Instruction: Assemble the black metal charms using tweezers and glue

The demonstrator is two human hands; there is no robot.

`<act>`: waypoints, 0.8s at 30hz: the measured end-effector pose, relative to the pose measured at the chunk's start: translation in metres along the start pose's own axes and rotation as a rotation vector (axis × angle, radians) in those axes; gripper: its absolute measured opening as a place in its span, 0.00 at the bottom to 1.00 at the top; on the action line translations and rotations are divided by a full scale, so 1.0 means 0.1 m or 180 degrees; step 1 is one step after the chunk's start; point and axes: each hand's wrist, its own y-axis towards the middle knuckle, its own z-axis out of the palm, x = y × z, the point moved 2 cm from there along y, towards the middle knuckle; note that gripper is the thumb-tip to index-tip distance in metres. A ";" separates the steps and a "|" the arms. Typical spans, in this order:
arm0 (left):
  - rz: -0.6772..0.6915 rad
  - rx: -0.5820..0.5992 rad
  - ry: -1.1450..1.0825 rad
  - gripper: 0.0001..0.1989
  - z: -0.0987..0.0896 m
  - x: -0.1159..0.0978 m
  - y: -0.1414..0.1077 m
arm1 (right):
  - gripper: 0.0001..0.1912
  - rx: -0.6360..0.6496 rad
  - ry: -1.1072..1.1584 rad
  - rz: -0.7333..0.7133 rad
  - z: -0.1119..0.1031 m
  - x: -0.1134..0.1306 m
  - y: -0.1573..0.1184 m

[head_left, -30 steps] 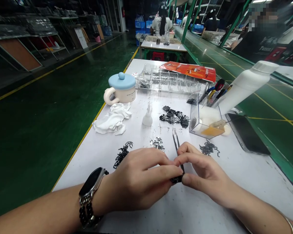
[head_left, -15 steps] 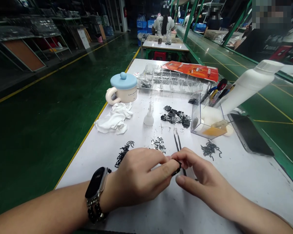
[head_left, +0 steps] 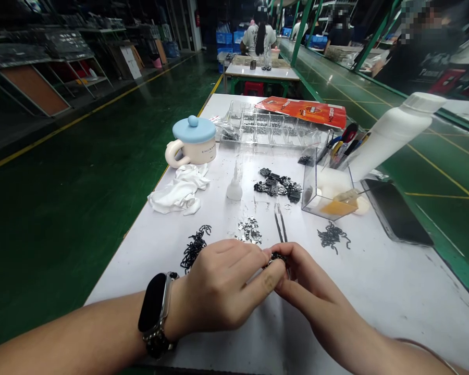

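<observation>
My left hand (head_left: 226, 286), with a watch (head_left: 154, 304) on its wrist, is closed on a small black part (head_left: 276, 257). My right hand (head_left: 310, 284) meets it from the other side, thumb and fingertips pinched on the same part. Fingers cover most of the part, so its exact kind cannot be made out. Just beyond the hands, tweezers (head_left: 280, 225) show, pointing away from me, their near end hidden. Small silvery metal pieces (head_left: 250, 229) lie beyond the left hand. Small black curved pieces (head_left: 193, 247) are heaped beside it, with similar black pieces (head_left: 332, 237) to the right.
Black parts (head_left: 278, 185) lie mid-table near a small dropper bottle (head_left: 234, 190). White cloth (head_left: 180, 190) and a lidded mug (head_left: 195, 143) stand left. A clear box (head_left: 324, 205), white bottle (head_left: 394, 133) and phone (head_left: 398, 213) are right; a compartment tray (head_left: 254, 133) lies behind.
My right thumb has closed in from apart to pinch at the black part. Both hands have come closer together, and the part has turned slightly. The view has shifted a little.
</observation>
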 end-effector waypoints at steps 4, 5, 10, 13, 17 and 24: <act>-0.0022 0.0044 0.0022 0.08 0.01 0.01 -0.01 | 0.13 0.0075 -0.0438 -0.0037 -0.05 0.04 -0.02; -0.0083 0.0049 0.0006 0.08 0.01 0.02 -0.01 | 0.14 0.0167 -0.0707 -0.0070 -0.10 0.06 -0.01; -0.0708 0.0209 -0.0290 0.09 0.00 0.07 -0.02 | 0.14 -0.0172 -0.2745 -0.1237 -0.61 0.17 0.30; -0.0959 0.0231 -0.0538 0.09 0.00 0.08 -0.01 | 0.18 -0.0254 -0.4449 -0.2466 -0.78 0.13 0.53; -0.1127 0.0225 -0.0715 0.09 0.01 0.09 -0.02 | 0.13 0.0163 -0.4927 -0.2985 -0.74 0.07 0.62; -0.1280 0.0104 -0.0732 0.10 -0.05 0.11 -0.04 | 0.10 0.0252 -0.4920 -0.3543 -0.79 0.12 0.47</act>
